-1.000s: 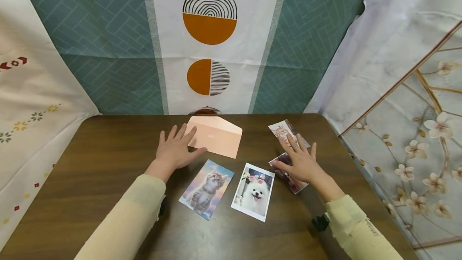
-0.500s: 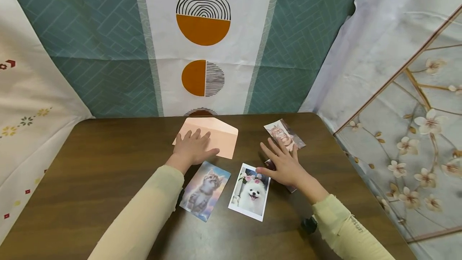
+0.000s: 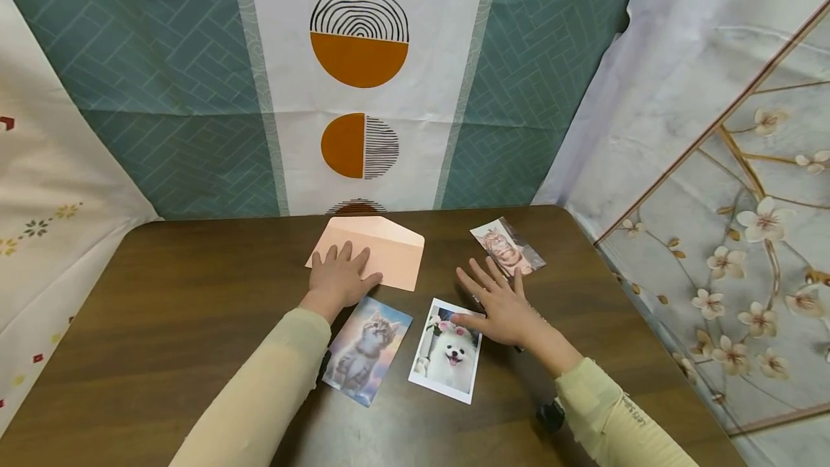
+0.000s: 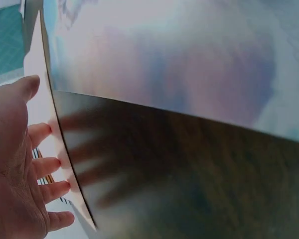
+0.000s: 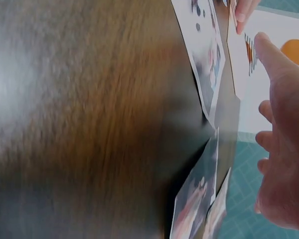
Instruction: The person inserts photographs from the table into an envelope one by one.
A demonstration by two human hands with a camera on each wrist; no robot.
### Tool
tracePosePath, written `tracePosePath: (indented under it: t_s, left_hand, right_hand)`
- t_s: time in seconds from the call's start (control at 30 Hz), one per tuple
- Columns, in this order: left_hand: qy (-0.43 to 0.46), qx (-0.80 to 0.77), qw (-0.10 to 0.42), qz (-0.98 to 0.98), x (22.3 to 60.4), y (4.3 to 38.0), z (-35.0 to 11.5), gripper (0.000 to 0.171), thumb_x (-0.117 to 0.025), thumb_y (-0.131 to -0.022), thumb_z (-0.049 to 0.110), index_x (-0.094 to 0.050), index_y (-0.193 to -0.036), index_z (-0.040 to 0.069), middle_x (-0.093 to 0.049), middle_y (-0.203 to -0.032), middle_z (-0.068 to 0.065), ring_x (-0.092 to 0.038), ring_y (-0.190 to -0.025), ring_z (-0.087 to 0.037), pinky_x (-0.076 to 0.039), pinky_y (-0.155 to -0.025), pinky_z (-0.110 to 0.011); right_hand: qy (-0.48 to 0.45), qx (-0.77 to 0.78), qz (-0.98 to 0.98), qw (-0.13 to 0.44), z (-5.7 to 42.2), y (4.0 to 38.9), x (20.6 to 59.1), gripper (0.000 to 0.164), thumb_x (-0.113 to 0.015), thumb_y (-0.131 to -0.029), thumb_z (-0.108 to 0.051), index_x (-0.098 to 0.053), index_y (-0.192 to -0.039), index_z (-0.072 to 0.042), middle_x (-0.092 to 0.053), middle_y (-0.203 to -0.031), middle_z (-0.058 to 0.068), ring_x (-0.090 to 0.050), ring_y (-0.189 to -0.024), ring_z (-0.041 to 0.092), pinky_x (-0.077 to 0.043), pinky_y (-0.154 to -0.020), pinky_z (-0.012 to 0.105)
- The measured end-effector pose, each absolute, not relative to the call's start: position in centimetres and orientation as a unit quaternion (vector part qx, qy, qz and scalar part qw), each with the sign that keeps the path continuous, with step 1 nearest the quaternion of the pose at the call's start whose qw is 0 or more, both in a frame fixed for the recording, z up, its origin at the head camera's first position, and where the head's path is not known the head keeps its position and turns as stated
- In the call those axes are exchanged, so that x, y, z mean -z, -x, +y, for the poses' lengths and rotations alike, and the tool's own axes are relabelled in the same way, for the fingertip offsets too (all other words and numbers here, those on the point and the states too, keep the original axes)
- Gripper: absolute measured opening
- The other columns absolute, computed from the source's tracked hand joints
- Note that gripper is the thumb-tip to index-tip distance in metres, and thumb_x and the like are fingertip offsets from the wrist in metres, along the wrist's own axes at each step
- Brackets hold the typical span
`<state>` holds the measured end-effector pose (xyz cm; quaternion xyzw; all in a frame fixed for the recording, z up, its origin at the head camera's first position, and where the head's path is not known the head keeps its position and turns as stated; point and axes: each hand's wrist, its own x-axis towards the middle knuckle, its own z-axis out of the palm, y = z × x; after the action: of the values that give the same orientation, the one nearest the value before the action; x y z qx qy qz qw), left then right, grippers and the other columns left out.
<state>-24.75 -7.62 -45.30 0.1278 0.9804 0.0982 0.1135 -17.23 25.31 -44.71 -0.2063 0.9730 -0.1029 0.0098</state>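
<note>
My left hand [image 3: 338, 281] lies spread over the lower left of a pale pink envelope [image 3: 394, 256], whose flap is up. The left wrist view shows the fingertips at the envelope, but contact is unclear. Below it is a kitten picture card [image 3: 363, 355]. A white-bordered dog photo [image 3: 450, 360] lies to its right. With fingers spread, my right hand [image 3: 509, 312] is above the table, its thumb over the photo's top right corner. It mostly hides a dark picture card [image 5: 194, 204] from the head view. Beyond the fingers lies a cat picture card [image 3: 502, 245] with a clear sleeve.
The brown wooden table [image 3: 188, 323] ends at a patterned curtain [image 3: 175, 92] behind. A flowered cloth [image 3: 726, 294] hangs along the right side, and a cream cloth [image 3: 58, 157] along the left.
My left hand has moved right onto the envelope. My right hand has moved left, from over the dark card and cat card toward the dog photo. The head view has shifted slightly.
</note>
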Motion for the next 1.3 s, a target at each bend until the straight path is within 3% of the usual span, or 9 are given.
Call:
tracePosePath:
  t_s: [0.6, 1.3]
  left_hand:
    - [-0.156, -0.126, 0.091, 0.975, 46.3, 24.7, -11.4, 0.071, -0.053, -0.108, 0.053, -0.038, -0.167, 0.017, -0.025, -0.173, -0.025, -0.021, -0.158, -0.053, -0.012, -0.123, -0.074]
    - [-0.211, -0.147, 0.079, 0.963, 46.1, 23.9, -19.4, 0.072, -0.061, -0.104, 0.050, -0.046, -0.162, 0.011, -0.033, -0.168, -0.030, -0.026, -0.153, -0.059, -0.020, -0.121, -0.075]
  right_hand:
    - [0.247, 0.111, 0.962, 0.026, 22.6, 17.3, 45.6, 0.088, -0.065, -0.099, -0.062, -0.034, -0.169, -0.018, -0.022, -0.176, 0.015, -0.009, -0.163, 0.046, 0.000, -0.117, 0.084]
    - [0.321, 0.085, 0.943, 0.031, 18.2, 18.0, 45.8, 0.085, -0.062, -0.102, -0.061, -0.036, -0.168, -0.015, -0.025, -0.175, 0.019, -0.015, -0.162, 0.046, -0.007, -0.122, 0.076]
